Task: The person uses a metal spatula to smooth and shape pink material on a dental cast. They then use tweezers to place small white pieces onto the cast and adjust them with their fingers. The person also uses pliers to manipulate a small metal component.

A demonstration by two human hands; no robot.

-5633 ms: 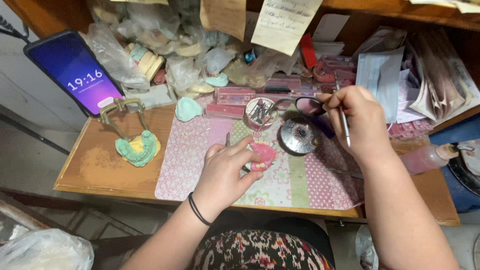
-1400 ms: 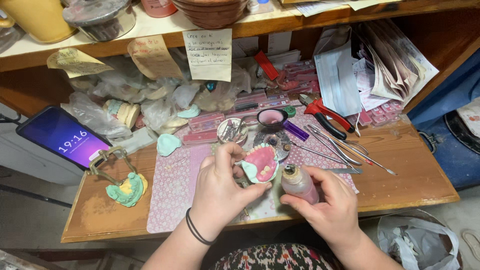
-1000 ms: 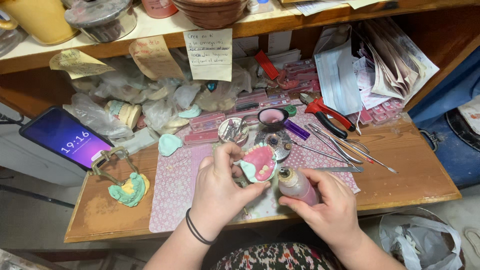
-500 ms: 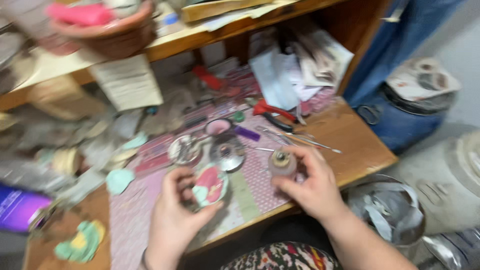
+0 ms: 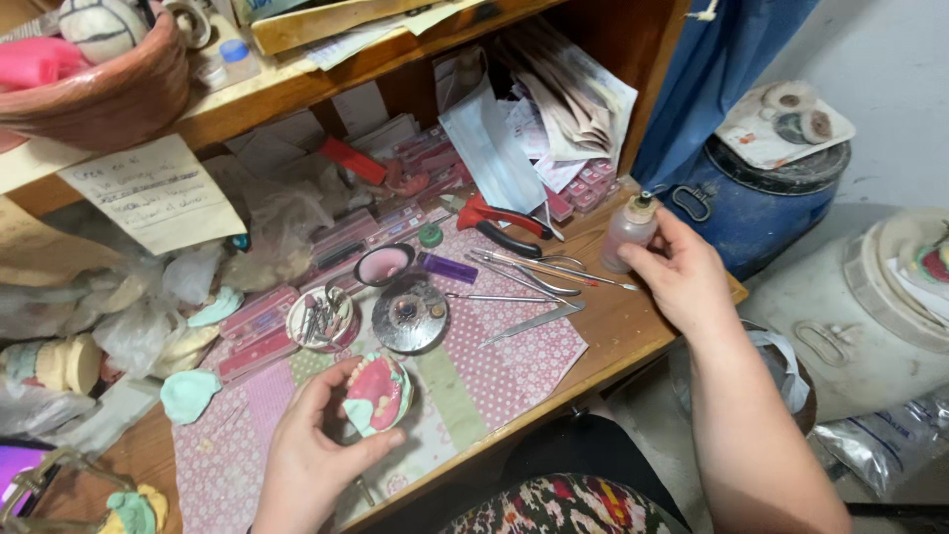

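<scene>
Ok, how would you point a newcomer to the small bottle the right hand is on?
Start at the wooden bench and follow it to its far right corner, beside the blue drum. There the right hand grips a small translucent bottle standing upright. Unlike the flat metal tools lying nearby, it is pale, rounded and capped with a narrow nozzle.

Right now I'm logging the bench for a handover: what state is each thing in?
Left hand: holds the pink denture on its green cast, teeth up.
Right hand: grips the small bottle, upright on the bench, cap on.
Red-handled pliers: lying flat, shut.
Pink dish: uncovered.
</scene>
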